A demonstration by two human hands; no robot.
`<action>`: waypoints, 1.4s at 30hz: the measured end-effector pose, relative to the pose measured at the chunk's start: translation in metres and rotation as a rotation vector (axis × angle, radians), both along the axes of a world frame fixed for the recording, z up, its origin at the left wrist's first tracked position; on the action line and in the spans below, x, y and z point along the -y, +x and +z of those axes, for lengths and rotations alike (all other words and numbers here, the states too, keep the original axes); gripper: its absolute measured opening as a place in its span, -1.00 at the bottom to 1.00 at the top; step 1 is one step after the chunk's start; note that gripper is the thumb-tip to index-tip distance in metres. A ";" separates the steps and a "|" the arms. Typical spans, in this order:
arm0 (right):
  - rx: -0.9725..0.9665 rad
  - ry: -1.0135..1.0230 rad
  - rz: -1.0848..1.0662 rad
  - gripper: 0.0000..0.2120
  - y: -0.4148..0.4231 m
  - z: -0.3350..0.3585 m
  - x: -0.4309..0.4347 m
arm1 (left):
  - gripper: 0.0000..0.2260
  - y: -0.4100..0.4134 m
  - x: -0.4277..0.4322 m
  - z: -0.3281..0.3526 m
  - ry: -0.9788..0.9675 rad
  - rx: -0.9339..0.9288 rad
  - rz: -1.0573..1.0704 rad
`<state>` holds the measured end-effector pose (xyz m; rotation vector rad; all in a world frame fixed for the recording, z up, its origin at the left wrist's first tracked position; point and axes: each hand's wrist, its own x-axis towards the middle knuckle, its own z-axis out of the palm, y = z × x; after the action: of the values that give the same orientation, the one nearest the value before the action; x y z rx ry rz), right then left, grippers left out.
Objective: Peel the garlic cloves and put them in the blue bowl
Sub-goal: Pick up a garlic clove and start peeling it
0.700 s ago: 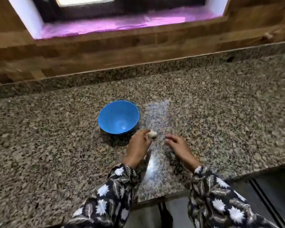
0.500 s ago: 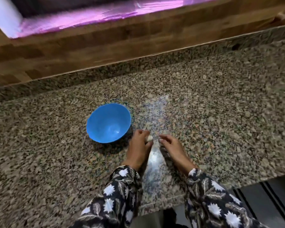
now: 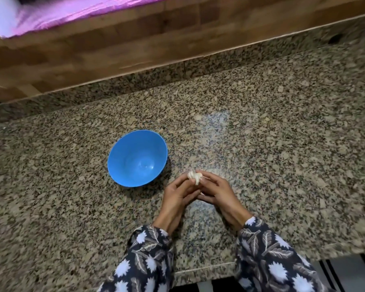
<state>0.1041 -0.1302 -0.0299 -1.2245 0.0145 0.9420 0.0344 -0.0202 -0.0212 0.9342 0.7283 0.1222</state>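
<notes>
An empty blue bowl [image 3: 137, 158] stands on the speckled granite counter [image 3: 282, 144], left of centre. Just to its right, my left hand [image 3: 177, 199] and my right hand [image 3: 219, 194] meet, fingertips together around a small whitish piece of garlic [image 3: 194, 176] with papery skin. The garlic is held a little above the counter, close to the bowl's right rim. Both hands pinch it; most of it is hidden by the fingers.
A granite upstand [image 3: 177, 66] and a wooden wall [image 3: 114, 43] run along the back of the counter. The counter's front edge [image 3: 198, 272] is just below my patterned sleeves. A pink-lit window sill [image 3: 61, 9] shows at top left.
My right hand has closed in on the garlic that my left hand held, and both now grip it together, lifted slightly. The camera has tilted down and nearer.
</notes>
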 end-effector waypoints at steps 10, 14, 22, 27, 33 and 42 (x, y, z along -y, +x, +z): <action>0.028 0.011 -0.222 -0.80 -0.031 0.010 -0.013 | -0.89 -0.019 -0.019 0.007 0.115 -0.059 0.023; -0.031 0.038 -0.142 -0.75 -0.039 0.012 -0.021 | -0.89 -0.024 -0.025 0.005 0.105 -0.043 -0.012; -0.042 0.055 -0.307 -0.71 -0.050 0.017 -0.025 | -0.86 -0.029 -0.034 0.003 0.382 0.049 -0.159; -0.035 0.028 -0.311 -0.72 -0.048 0.017 -0.021 | -0.82 -0.035 -0.038 0.000 0.406 0.120 -0.301; -0.043 0.031 -0.299 -0.71 -0.052 0.016 -0.016 | -0.81 -0.037 -0.038 -0.003 0.412 0.135 -0.309; -0.063 0.010 -0.281 -0.74 -0.051 0.015 -0.017 | -0.91 -0.032 -0.025 -0.002 0.956 0.005 -0.298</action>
<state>0.0531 -0.1135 -0.0152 -1.1483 0.2258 0.7338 0.0025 0.0052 -0.0228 1.9404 0.4995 0.2159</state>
